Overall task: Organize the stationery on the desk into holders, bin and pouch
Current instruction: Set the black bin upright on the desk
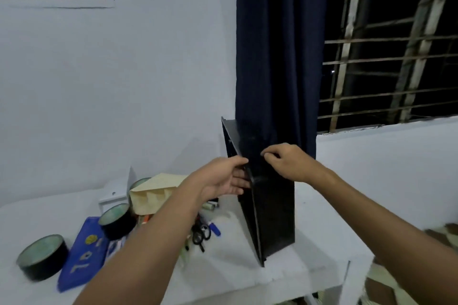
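Observation:
A tall black holder (271,210) stands upright on the white desk (292,272) near its right end. My left hand (224,177) grips its sloping left edge, thumb on top and fingers along the side. My right hand (287,161) pinches the top of the holder's front panel. Left of the holder lie black scissors (201,235), a blue-capped marker (215,228) and several pens, partly hidden by my left forearm. A blue pouch (83,254) lies flat at the lower left.
Two black tape rolls (42,256) (116,219) sit by the pouch, a third behind a tan paper bag (155,192). A small white box (114,197) stands by the wall. A dark curtain (277,52) hangs behind the holder. The desk's right edge drops to a tiled floor.

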A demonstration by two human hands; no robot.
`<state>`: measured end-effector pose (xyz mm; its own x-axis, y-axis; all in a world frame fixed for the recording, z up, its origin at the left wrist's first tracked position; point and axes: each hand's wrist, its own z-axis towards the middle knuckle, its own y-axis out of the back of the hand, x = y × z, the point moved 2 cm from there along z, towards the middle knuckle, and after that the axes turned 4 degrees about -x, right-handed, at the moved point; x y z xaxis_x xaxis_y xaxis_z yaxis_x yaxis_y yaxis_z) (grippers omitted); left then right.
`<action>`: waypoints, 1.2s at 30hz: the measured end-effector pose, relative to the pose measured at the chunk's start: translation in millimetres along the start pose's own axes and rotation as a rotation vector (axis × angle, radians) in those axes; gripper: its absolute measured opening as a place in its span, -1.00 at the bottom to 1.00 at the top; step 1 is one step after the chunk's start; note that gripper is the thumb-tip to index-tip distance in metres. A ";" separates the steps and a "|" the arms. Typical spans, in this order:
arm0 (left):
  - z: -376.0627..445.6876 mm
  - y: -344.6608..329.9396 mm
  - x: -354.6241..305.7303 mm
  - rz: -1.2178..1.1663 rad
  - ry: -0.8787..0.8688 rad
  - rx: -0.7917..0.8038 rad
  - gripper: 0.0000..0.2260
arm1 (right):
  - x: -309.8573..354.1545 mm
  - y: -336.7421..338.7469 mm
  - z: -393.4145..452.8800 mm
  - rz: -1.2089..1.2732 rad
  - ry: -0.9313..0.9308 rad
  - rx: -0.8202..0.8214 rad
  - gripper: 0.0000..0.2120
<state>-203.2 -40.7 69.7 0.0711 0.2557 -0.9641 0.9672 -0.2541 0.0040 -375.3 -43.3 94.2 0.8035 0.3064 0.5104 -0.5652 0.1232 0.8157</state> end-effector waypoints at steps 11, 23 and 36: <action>53.9 -153.1 18.9 -0.151 -0.120 0.057 -0.80 | -120.9 54.4 -17.9 0.270 -0.373 0.146 -0.37; 84.0 -70.8 104.6 0.901 -0.052 -0.655 -0.65 | -229.7 29.4 -22.3 0.328 -0.425 0.123 -0.82; 96.4 -64.4 138.2 0.783 -0.133 -0.624 -0.79 | -290.2 -33.3 -12.1 0.475 -0.527 0.069 -0.76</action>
<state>-279.2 -78.8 -89.4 0.7499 0.1104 -0.6523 0.6173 0.2377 0.7499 -591.9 -125.0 -84.4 0.4671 -0.1869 0.8642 -0.8773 0.0242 0.4794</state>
